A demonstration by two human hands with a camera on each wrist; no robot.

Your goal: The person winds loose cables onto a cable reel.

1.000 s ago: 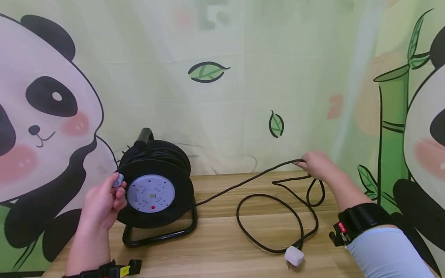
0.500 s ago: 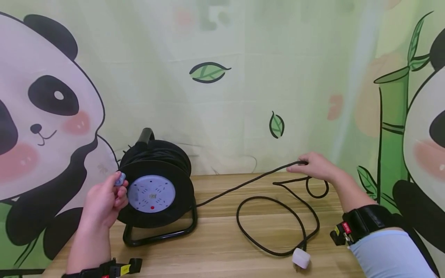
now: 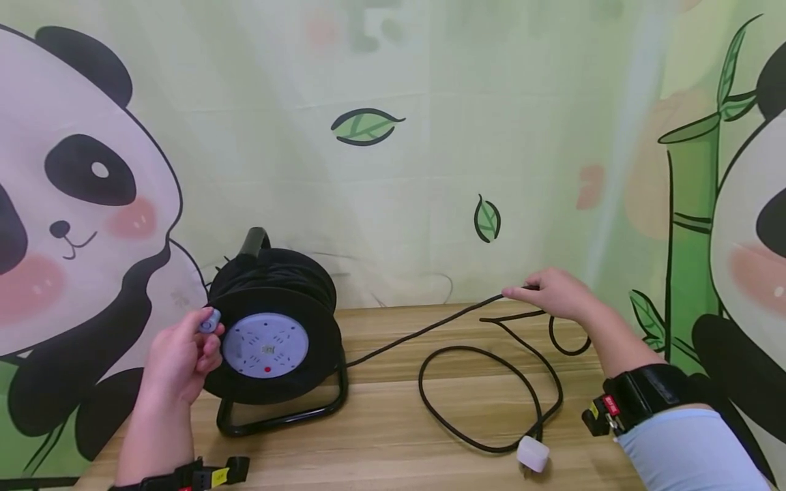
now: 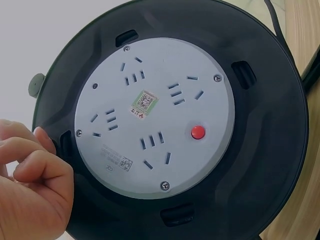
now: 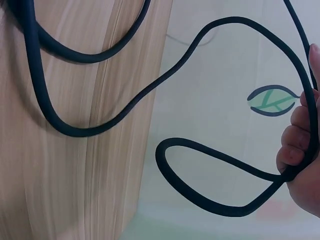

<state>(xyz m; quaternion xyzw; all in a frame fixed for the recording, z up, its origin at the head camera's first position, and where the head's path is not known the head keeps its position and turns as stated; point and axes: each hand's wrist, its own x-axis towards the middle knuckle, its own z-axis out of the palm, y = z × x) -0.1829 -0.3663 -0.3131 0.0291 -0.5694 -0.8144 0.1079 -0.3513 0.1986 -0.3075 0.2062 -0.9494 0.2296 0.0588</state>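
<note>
A black cable reel (image 3: 325, 327) with a light grey socket face (image 4: 155, 120) and a red button (image 4: 198, 132) stands on the left of the table. At its rim, my left hand (image 3: 181, 354) pinches a small blue-grey knob (image 3: 210, 320) between thumb and fingers. Black cable (image 3: 424, 332) runs from the reel to my right hand (image 3: 561, 294), which grips it at the back right. In the right wrist view the fingers (image 5: 295, 135) are curled round the cable, and a loop hangs below them. Beyond the hand the cable lies in loose loops, ending at a white plug (image 3: 533, 454).
The reel rests on a black tube stand (image 3: 282, 419) and has a carrying handle (image 3: 255, 240) on top. The wooden table (image 3: 381, 436) meets a panda-printed cloth backdrop (image 3: 417, 164) at its back edge.
The plug has slid slightly right and toward me. My right hand has shifted its grip on the cable, and the small loop beneath has moved right. My left hand stays on the knob.
</note>
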